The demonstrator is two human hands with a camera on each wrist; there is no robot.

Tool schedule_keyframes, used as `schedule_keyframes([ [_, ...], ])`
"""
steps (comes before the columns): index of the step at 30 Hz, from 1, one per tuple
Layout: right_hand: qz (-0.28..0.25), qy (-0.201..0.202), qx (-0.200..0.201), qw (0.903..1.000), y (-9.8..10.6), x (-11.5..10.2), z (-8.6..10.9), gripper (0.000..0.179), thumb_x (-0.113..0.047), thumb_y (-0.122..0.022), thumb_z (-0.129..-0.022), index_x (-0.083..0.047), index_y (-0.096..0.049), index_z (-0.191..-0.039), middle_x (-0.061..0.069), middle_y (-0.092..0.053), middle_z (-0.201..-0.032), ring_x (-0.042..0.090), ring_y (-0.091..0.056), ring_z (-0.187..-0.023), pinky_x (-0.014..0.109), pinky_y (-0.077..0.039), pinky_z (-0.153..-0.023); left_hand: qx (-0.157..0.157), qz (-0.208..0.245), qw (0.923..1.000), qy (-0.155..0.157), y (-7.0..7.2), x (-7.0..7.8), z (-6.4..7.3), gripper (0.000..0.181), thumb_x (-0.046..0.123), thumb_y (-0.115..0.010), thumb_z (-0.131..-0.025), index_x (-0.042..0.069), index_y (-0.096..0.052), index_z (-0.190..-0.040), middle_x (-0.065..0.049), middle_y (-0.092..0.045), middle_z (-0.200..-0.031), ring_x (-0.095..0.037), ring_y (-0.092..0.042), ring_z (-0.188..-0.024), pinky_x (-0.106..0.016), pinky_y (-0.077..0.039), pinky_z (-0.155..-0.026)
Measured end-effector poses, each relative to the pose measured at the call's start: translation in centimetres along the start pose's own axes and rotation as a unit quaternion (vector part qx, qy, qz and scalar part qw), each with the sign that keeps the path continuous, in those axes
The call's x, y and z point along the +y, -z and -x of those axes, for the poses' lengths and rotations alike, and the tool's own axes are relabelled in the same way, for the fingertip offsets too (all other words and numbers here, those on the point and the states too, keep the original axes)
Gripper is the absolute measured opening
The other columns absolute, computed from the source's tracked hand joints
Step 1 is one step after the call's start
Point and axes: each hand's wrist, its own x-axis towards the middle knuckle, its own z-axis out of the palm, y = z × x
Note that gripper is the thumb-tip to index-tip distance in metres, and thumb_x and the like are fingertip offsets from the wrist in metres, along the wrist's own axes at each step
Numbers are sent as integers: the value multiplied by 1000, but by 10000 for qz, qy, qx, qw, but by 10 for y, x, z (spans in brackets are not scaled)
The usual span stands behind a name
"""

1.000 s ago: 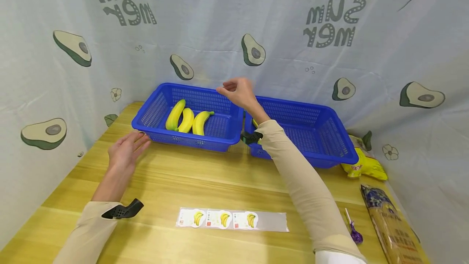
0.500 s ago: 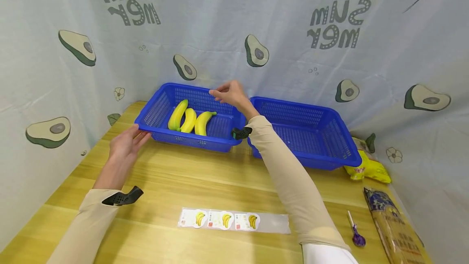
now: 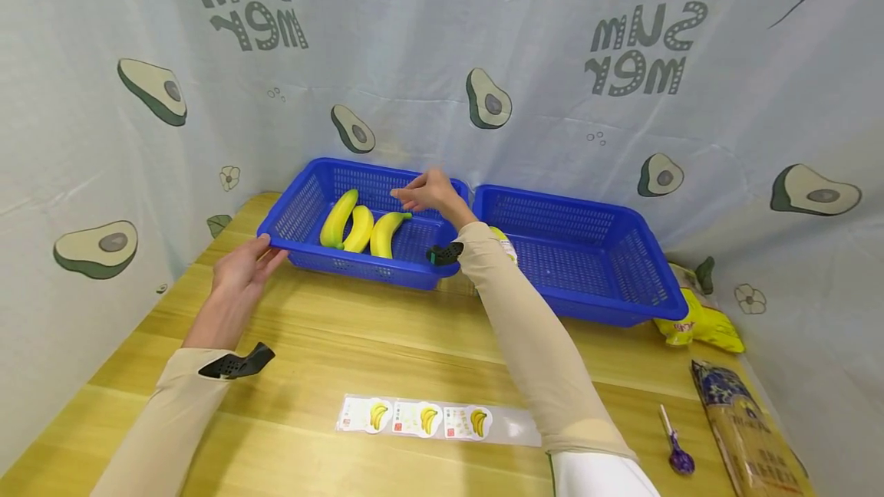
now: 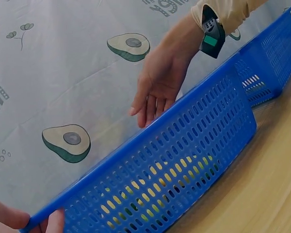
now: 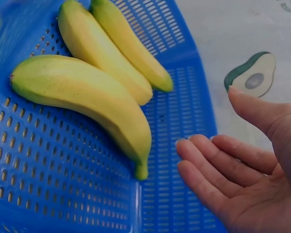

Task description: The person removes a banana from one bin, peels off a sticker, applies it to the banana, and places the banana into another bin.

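Observation:
Three bananas [image 3: 387, 235] lie side by side in the left part of a blue plastic basket [image 3: 366, 262]. At that basket's front left corner my left hand [image 3: 240, 274] grips the rim. The left wrist view shows its thumb and a finger [image 4: 55, 223] on either side of the blue edge. Above the same basket, to the right of the bananas, hovers my right hand [image 3: 433, 192]. In the right wrist view that hand [image 5: 252, 179] holds nothing, its fingers loosely bent and the thumb apart. It does not touch the bananas.
A second blue basket [image 3: 587, 301] stands to the right, with a yellow-and-white item [image 3: 507, 245] partly behind my sleeve. A strip of banana labels [image 3: 424, 418] lies in front. A lollipop [image 3: 678, 455], brown package [image 3: 746, 436] and yellow bag [image 3: 707, 328] sit at the right. A curtain hangs behind.
My left hand has come up to the left basket's rim and taken hold of it. My right hand has moved left and lower over that basket. The bananas have stayed put.

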Motion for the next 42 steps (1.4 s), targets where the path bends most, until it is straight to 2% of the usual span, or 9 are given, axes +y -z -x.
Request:
schedule_keyframes([
  [7, -73, -132, -645, 9978, -8, 5, -6, 48, -25, -82, -99, 10, -71, -131, 27, -74, -126, 43, -71, -121, 54, -56, -111, 53, 116, 9999, -33, 5, 2, 1, 62, -1, -61, -107, 10, -41, -165, -2, -50, -153, -18, -52, -142, -28, -58, -103],
  [12, 215, -499, -825, 9951, -16, 9, -13, 44, -22, -84, -98, 10, -73, -126, 27, -76, -122, 41, -72, -119, 50, -59, -107, 7, -68, 9999, -137, 8, 2, 3, 64, 1, -60, -108, 9, -36, -167, -2, -48, -156, -17, -52, -141, -27, -58, -102],
  [18, 441, -889, -1051, 9895, -18, 14, -18, 36, -16, -84, -97, 10, -75, -121, 28, -76, -121, 39, -74, -116, 46, -62, -103, 10, -460, 9984, -315, 2, -1, 1, 66, 4, -58, -109, 6, -30, -169, -5, -42, -164, -16, -57, -131, -24, -57, -101],
  [24, 423, -939, -1216, 9872, -21, 16, -19, 44, -17, -87, -94, 8, -72, -128, 25, -75, -126, 36, -74, -116, 43, -63, -102, -15, -555, 9979, -325, -1, -4, 0, 64, 6, -57, -110, 5, -31, -168, -6, -42, -165, -17, -57, -134, -24, -58, -100],
  [28, 399, -795, -1431, 9857, -23, 17, -20, 57, -17, -87, -95, 8, -65, -141, 24, -72, -133, 36, -73, -120, 44, -62, -103, -37, -621, 9974, -356, -2, -5, -1, 61, 9, -56, -111, 5, -33, -167, -7, -42, -166, -16, -59, -131, -24, -58, -101],
  [34, 456, -781, -2142, 9726, -27, 13, -24, 79, -13, -86, -94, -2, -46, -162, 21, -56, -155, 35, -64, -134, 45, -57, -112, -3, -640, 9973, -355, -2, -6, -2, 58, 10, -56, -111, 5, -37, -166, -8, -44, -166, -16, -62, -126, -24, -59, -98],
  [38, 720, -862, -2602, 9590, -31, 11, -26, 92, -9, -85, -94, -11, -33, -170, 15, -30, -174, 34, -51, -147, 45, -52, -117, -24, -616, 9975, -354, -2, -7, -2, 56, 10, -55, -112, 4, -39, -165, -8, -44, -166, -18, -60, -129, -24, -59, -97],
  [40, 908, -882, -2708, 9543, -33, 11, -27, 96, -6, -85, -94, -14, -30, -171, 12, -16, -179, 34, -45, -152, 45, -51, -119, -17, -612, 9975, -346, -2, -7, -2, 56, 10, -55, -112, 4, -39, -165, -8, -43, -166, -18, -59, -130, -25, -59, -97],
  [42, 1058, -866, -2731, 9522, -35, 10, -28, 96, -3, -84, -94, -16, -29, -172, 11, -10, -180, 34, -43, -154, 44, -50, -120, 9, -624, 9975, -345, -2, -7, -2, 56, 11, -56, -112, 5, -39, -165, -7, -44, -166, -18, -58, -132, -25, -59, -99],
])
